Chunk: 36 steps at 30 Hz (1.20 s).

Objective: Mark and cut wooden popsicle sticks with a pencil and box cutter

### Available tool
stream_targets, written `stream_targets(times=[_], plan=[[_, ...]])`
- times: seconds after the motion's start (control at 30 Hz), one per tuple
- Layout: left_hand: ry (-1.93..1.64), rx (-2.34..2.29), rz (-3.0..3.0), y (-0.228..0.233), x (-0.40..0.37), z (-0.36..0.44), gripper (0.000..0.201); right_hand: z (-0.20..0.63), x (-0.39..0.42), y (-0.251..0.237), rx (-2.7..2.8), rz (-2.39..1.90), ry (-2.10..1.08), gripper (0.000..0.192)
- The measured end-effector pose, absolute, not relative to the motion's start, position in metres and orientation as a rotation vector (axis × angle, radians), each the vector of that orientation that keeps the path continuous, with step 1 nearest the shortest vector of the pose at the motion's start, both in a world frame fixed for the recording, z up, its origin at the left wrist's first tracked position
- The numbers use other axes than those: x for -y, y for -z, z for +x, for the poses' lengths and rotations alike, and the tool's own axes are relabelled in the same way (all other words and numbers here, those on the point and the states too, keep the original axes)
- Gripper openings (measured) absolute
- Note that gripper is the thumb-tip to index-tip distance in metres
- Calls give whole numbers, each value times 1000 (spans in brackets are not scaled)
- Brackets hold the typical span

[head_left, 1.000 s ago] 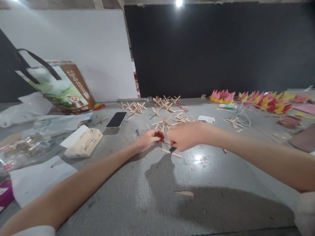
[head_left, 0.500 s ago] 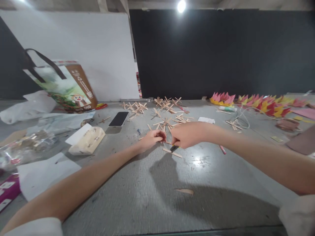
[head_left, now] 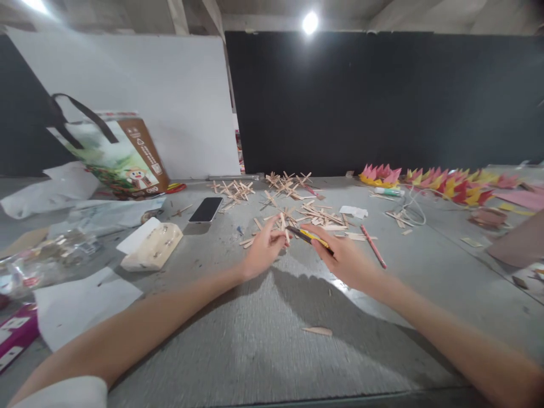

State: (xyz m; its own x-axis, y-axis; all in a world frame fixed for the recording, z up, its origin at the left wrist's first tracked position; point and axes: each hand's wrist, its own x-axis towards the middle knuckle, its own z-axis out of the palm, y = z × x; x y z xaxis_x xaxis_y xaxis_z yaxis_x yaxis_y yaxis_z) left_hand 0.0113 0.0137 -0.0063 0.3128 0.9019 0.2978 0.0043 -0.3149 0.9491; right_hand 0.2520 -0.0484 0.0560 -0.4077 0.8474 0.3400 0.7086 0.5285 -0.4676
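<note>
Grey table point(head_left: 272, 351), seen from the head camera. Both bare forearms are stretched forward over it, hands close together near the middle.

Right hand point(head_left: 346, 258): a cutter point(head_left: 309, 237), yellow and black, is gripped between thumb and fingers. The tool is held low over the table, its dark tip pointed left toward the other hand.

Left hand point(head_left: 262, 248): palm down, fingers laid on loose sticks point(head_left: 280, 224) at the near edge of the scatter. A stick appears pinched at the fingertips; how firmly it is held cannot be told.

Behind the hands, more sticks are spread across the table, many joined into small crosses point(head_left: 232, 190), grouped toward the far edge.

A pink pen point(head_left: 373, 246) is lying just right of the right hand. A stick offcut point(head_left: 317, 330) is lying alone on the near table, between the forearms.

Left side: a phone point(head_left: 206, 209) face up, a tissue pack point(head_left: 150, 246) nearer, white paper point(head_left: 85, 297), and a printed bag point(head_left: 114, 156) leaned against the white board.

Far right: a row of pink, yellow and red paper shapes point(head_left: 442, 181), with a white cable point(head_left: 411, 211) and a glue tube point(head_left: 387, 191) close by.
</note>
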Motion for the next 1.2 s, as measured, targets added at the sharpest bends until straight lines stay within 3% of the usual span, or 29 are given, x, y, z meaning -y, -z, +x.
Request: stream_targets(times=[0.23,0.53,0.7,0.93,1.2], plan=[[-1130,-972,1751,8,0,13,64,248,49,-38,2297,-1143,-279,49],[-1053,-1103,1924,9,6,13,44,245,54,-30,2344,-1175,-184,51],[-1060,-1078,1926,13,4,13,44,243,55,-47,2391,-1203,-140,48],[-1141,-989,1792,13,1,12,46,236,58,-27,2401,-1253,-132,55],[-1076,-988,1889,13,4,11,46,233,58,-85,2463,-1346,-106,42]])
